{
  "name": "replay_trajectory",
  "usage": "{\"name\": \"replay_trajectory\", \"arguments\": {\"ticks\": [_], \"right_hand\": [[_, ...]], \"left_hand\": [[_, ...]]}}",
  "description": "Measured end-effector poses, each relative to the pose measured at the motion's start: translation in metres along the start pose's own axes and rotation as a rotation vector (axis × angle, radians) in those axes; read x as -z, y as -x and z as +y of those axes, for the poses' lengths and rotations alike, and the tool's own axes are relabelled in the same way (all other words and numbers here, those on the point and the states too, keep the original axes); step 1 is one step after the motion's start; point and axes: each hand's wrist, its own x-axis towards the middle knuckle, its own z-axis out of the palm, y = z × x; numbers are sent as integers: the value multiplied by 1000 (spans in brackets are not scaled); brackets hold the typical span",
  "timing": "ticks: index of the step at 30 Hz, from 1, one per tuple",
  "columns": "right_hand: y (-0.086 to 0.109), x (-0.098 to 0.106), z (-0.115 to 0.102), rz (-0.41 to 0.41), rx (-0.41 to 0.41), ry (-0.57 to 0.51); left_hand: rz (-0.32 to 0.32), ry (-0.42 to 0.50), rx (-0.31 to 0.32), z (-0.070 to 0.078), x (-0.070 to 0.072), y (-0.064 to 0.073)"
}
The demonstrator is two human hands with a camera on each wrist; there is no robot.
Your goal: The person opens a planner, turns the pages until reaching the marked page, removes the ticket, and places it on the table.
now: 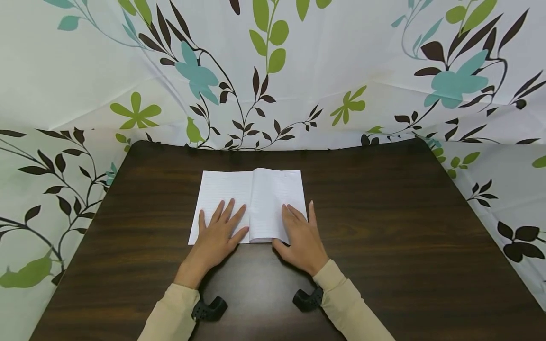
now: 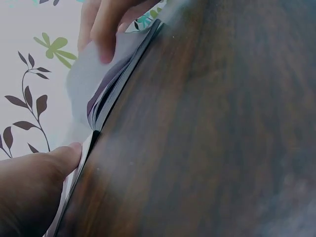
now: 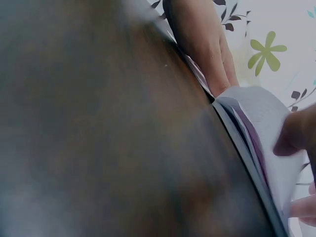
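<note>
An open notebook [image 1: 226, 182] with white ruled pages lies on the table. My left hand [image 1: 215, 239] rests on the left page, fingers spread, its thumb pointing toward the fold. On the right page, my right hand [image 1: 303, 241] lies with fingers extended over the outer half and the thumb by the lower edge. The right-hand pages [image 3: 259, 118] bulge up from the fold in the right wrist view, with the right thumb [image 3: 291, 136] over them. In the left wrist view, the left thumb [image 2: 64, 160] touches the notebook's near edge.
The dark wood-grain table [image 1: 384, 227] extends to both sides of the notebook. Behind it hangs a white cloth [image 1: 315, 61] printed with leaves and flowers. A black device [image 1: 209, 309] is strapped at the left wrist, another [image 1: 308, 299] at the right.
</note>
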Motion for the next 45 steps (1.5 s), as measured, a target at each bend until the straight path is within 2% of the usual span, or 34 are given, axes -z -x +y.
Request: {"name": "replay_trajectory", "arguments": {"ticks": [8, 16, 19, 24, 30, 32, 34, 36, 37, 39, 41, 43, 45], "right_hand": [[3, 6, 10, 137, 9, -51], [-4, 7, 5, 214, -93, -177], [-7, 7, 0, 189, -112, -254], [-9, 4, -9, 103, -89, -322], [-15, 0, -18, 35, -37, -357], [-16, -3, -21, 14, -25, -358], [-16, -5, -24, -9, -25, -355], [-16, -7, -27, -34, -32, -353], [-16, -8, -28, -51, -34, -347], [-16, -9, -30, -87, -31, -341], [-15, -10, -32, -127, -20, -331], [-15, -11, -34, -167, -5, -315], [-14, -10, -35, -193, 4, -309]], "left_hand": [[1, 6, 12, -2, 1, 3], [8, 7, 0, -3, 0, 2], [9, 9, -7, -3, -1, 2], [19, 5, -17, -1, -2, 1], [7, 4, -21, 0, -1, 0], [3, 27, -21, -1, 1, 0], [30, 68, -7, -3, 4, 0], [118, 118, 22, -4, 11, 0], [190, 151, 40, -5, 15, 0], [375, 216, 73, -6, 23, -1], [595, 272, 71, -5, 32, -1], [801, 309, 39, -4, 40, 0], [943, 309, -7, 0, 46, 0]]}}
